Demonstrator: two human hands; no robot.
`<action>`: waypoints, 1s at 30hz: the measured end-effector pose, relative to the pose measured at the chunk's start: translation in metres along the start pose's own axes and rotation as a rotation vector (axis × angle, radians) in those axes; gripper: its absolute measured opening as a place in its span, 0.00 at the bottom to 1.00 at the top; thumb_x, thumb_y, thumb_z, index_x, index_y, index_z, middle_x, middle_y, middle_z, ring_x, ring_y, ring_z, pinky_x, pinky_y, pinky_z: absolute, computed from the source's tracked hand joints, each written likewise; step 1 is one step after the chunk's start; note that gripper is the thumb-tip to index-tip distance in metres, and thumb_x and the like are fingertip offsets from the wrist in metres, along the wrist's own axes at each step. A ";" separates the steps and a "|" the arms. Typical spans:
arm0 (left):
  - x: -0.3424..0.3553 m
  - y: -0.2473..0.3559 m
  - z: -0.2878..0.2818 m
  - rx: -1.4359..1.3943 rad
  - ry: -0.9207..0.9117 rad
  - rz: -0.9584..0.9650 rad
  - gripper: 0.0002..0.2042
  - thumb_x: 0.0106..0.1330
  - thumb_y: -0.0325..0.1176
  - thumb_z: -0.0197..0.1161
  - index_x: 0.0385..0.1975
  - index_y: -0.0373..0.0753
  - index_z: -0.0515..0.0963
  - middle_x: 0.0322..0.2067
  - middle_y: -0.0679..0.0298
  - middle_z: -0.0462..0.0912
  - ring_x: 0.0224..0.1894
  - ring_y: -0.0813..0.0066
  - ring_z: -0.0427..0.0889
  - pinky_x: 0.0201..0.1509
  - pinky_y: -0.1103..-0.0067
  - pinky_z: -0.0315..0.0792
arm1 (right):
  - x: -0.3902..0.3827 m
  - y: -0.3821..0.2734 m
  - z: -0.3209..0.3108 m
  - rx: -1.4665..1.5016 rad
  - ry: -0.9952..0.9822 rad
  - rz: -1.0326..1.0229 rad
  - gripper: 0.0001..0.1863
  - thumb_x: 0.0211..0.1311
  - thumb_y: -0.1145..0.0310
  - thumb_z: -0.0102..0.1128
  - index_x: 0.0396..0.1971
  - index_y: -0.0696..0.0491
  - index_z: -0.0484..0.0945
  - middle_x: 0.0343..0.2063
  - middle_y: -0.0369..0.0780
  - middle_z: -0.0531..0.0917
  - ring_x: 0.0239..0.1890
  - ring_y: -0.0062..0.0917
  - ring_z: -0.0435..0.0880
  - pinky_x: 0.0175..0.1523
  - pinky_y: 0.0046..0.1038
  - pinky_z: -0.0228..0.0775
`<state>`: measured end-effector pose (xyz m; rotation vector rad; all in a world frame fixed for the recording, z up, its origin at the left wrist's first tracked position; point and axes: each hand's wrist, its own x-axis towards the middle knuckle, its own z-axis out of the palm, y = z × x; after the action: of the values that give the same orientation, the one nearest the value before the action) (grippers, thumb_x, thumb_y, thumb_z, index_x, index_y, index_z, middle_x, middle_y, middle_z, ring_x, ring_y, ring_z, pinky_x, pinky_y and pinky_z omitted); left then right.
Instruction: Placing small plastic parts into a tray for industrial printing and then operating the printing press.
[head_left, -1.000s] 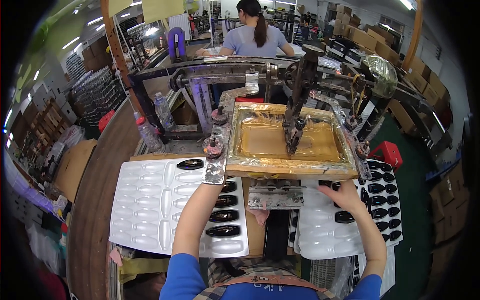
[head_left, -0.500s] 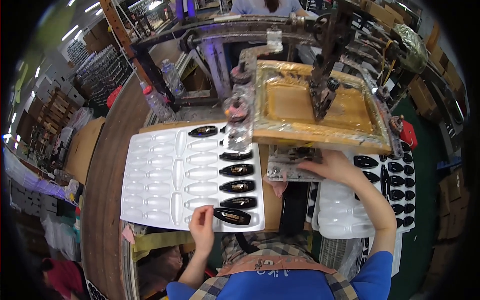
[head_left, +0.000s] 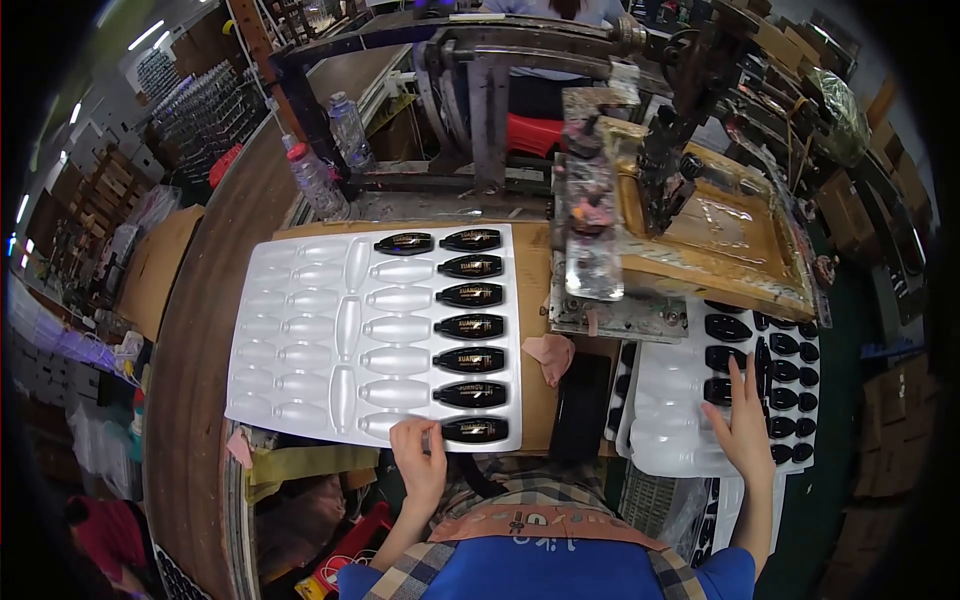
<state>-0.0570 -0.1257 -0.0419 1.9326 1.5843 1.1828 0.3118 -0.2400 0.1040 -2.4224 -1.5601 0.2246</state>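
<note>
My left hand [head_left: 418, 462] is closed, thumb and fingertips pinched at the left end of a black bottle-shaped piece [head_left: 475, 430] with gold print. That piece lies in the nearest slot of the right column in a white moulded tray [head_left: 345, 425]. Similar black pieces fill the rest of that column, and one more piece [head_left: 403, 243] sits at the top of the column beside it. Over a second white tray [head_left: 680, 440] on the right, my right hand [head_left: 742, 425] has its fingers spread. Its fingertips are by an unprinted black piece [head_left: 718, 391], with nothing visibly held.
A printing press carries a yellow-stained screen frame [head_left: 720, 260] above a metal base [head_left: 610, 318]. Pink cloth [head_left: 550, 357] lies beside the base. Two plastic bottles, one red-capped [head_left: 315, 180], stand behind the left tray. Another person [head_left: 560, 70] is across the bench.
My left hand's black piece has gone from tilted to lying in its slot. My right hand has left the press base for the right tray and opened. The screen frame appears farther right.
</note>
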 end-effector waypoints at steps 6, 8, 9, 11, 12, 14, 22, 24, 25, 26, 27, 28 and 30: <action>0.040 0.027 -0.013 -0.027 0.032 0.083 0.08 0.52 0.20 0.55 0.33 0.31 0.68 0.31 0.53 0.71 0.36 0.56 0.69 0.41 0.71 0.63 | -0.011 0.034 -0.002 -0.233 0.010 -0.040 0.33 0.46 0.70 0.61 0.54 0.58 0.61 0.50 0.50 0.65 0.50 0.43 0.67 0.51 0.33 0.62; 0.074 0.042 -0.010 -0.082 0.099 0.294 0.08 0.52 0.20 0.55 0.33 0.31 0.70 0.33 0.53 0.72 0.37 0.56 0.69 0.42 0.70 0.63 | -0.006 0.035 -0.008 -0.220 0.029 -0.031 0.33 0.42 0.72 0.64 0.52 0.57 0.64 0.45 0.48 0.69 0.46 0.41 0.70 0.48 0.33 0.64; 0.093 0.051 -0.007 -0.079 0.090 0.375 0.08 0.52 0.19 0.55 0.33 0.32 0.71 0.34 0.53 0.72 0.38 0.55 0.70 0.43 0.70 0.63 | -0.004 0.035 -0.011 -0.213 0.005 0.007 0.32 0.39 0.73 0.65 0.49 0.57 0.66 0.42 0.47 0.70 0.42 0.39 0.71 0.45 0.33 0.65; 0.131 0.071 0.003 -0.081 0.106 0.539 0.09 0.51 0.19 0.55 0.33 0.33 0.73 0.36 0.53 0.73 0.40 0.54 0.70 0.45 0.68 0.63 | 0.001 0.032 -0.017 -0.204 -0.003 0.043 0.31 0.36 0.75 0.66 0.47 0.56 0.69 0.39 0.45 0.70 0.38 0.38 0.72 0.43 0.33 0.65; 0.147 0.079 0.010 -0.083 0.112 0.572 0.10 0.51 0.19 0.55 0.33 0.34 0.74 0.37 0.53 0.73 0.41 0.54 0.70 0.46 0.68 0.63 | 0.002 0.030 -0.020 -0.094 0.006 0.061 0.29 0.37 0.75 0.66 0.45 0.56 0.69 0.37 0.45 0.70 0.34 0.34 0.72 0.39 0.29 0.65; 0.173 0.090 0.028 -0.131 0.003 0.529 0.10 0.51 0.20 0.55 0.35 0.34 0.74 0.40 0.54 0.74 0.47 0.53 0.69 0.50 0.67 0.62 | 0.004 0.027 -0.025 0.121 0.017 0.093 0.25 0.39 0.76 0.64 0.42 0.56 0.70 0.35 0.43 0.71 0.26 0.27 0.73 0.31 0.22 0.65; 0.258 0.110 0.123 -0.199 -0.251 0.765 0.10 0.59 0.32 0.55 0.38 0.34 0.73 0.34 0.60 0.77 0.39 0.71 0.75 0.44 0.76 0.69 | 0.082 -0.005 -0.016 0.533 0.235 -0.335 0.34 0.36 0.70 0.68 0.49 0.56 0.66 0.54 0.42 0.63 0.46 0.23 0.69 0.41 0.21 0.65; 0.264 0.114 0.123 -0.283 -0.323 0.670 0.10 0.59 0.31 0.54 0.38 0.34 0.73 0.34 0.61 0.77 0.38 0.73 0.75 0.44 0.78 0.69 | 0.107 -0.027 -0.004 0.695 0.207 -0.352 0.30 0.42 0.64 0.68 0.48 0.57 0.68 0.48 0.41 0.71 0.49 0.29 0.70 0.53 0.26 0.61; 0.268 0.116 0.120 -0.355 -0.362 0.607 0.10 0.60 0.30 0.54 0.38 0.34 0.73 0.34 0.62 0.77 0.38 0.75 0.75 0.43 0.79 0.69 | 0.116 -0.039 -0.001 0.729 0.055 -0.261 0.30 0.43 0.64 0.68 0.48 0.57 0.68 0.47 0.41 0.72 0.50 0.28 0.70 0.54 0.27 0.60; 0.269 0.117 0.115 -0.444 -0.396 0.536 0.09 0.60 0.30 0.54 0.38 0.34 0.73 0.33 0.63 0.77 0.38 0.76 0.75 0.43 0.80 0.69 | 0.124 -0.051 0.002 0.773 -0.116 -0.159 0.29 0.43 0.64 0.67 0.48 0.57 0.69 0.46 0.42 0.73 0.50 0.26 0.70 0.54 0.27 0.60; 0.270 0.118 0.109 -0.555 -0.429 0.465 0.09 0.60 0.29 0.54 0.38 0.34 0.74 0.33 0.63 0.77 0.37 0.77 0.75 0.43 0.81 0.69 | 0.129 -0.064 0.005 0.757 -0.106 -0.193 0.29 0.43 0.64 0.67 0.48 0.57 0.69 0.46 0.42 0.73 0.50 0.26 0.70 0.54 0.27 0.60; 0.269 0.114 0.101 -0.668 -0.453 0.386 0.09 0.60 0.29 0.54 0.38 0.34 0.74 0.33 0.64 0.77 0.37 0.79 0.75 0.42 0.82 0.69 | 0.135 -0.079 0.010 0.581 -0.090 -0.275 0.28 0.45 0.59 0.66 0.46 0.56 0.71 0.45 0.42 0.74 0.48 0.28 0.71 0.53 0.28 0.61; 0.269 0.094 0.079 -0.938 -0.468 0.159 0.08 0.61 0.28 0.54 0.38 0.34 0.74 0.32 0.66 0.77 0.37 0.81 0.75 0.41 0.84 0.69 | 0.136 -0.101 0.014 0.409 -0.082 -0.361 0.27 0.46 0.55 0.65 0.44 0.56 0.72 0.44 0.43 0.75 0.46 0.30 0.73 0.52 0.29 0.62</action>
<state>0.0662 0.1136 0.0795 1.5192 0.4797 1.1192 0.2769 -0.0747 0.1212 -1.8128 -1.7506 0.5190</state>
